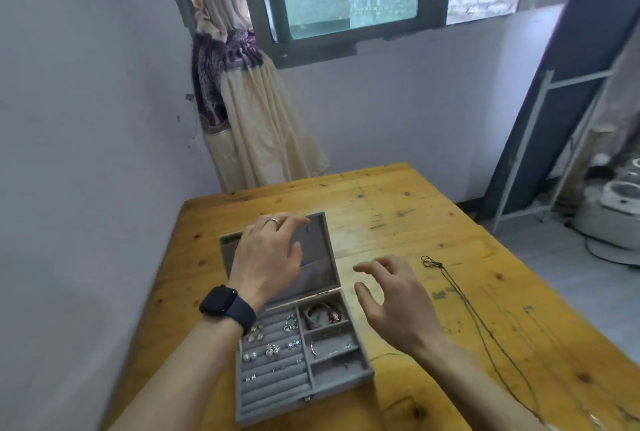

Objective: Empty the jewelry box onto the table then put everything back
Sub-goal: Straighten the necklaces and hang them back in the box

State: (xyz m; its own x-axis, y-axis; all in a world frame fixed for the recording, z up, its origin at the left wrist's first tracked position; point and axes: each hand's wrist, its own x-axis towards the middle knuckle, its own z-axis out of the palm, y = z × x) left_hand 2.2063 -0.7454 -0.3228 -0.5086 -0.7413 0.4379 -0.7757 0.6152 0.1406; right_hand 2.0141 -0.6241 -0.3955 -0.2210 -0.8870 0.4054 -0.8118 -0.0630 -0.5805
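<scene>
A grey velvet jewelry box (346, 383) lies open on the wooden table (398, 209), its lid (318, 257) laid back flat. Its padded rows hold several earrings (272, 350) and rings, and a reddish bracelet (322, 314) sits in the upper right compartment. A thin dark cord necklace (460, 295) lies on the table to the right of the box. My left hand (270, 257), with a ring and a black watch, hovers over the lid with fingers spread. Beside the box's right edge, my right hand (394, 302) hovers with fingers apart and nothing in it.
A fine chain (498, 306) lies faintly on the table at the right. The table stands against a white wall at the left, below a window with a tied curtain (249, 112). A white metal rack (554, 139) and appliances stand on the floor at the right.
</scene>
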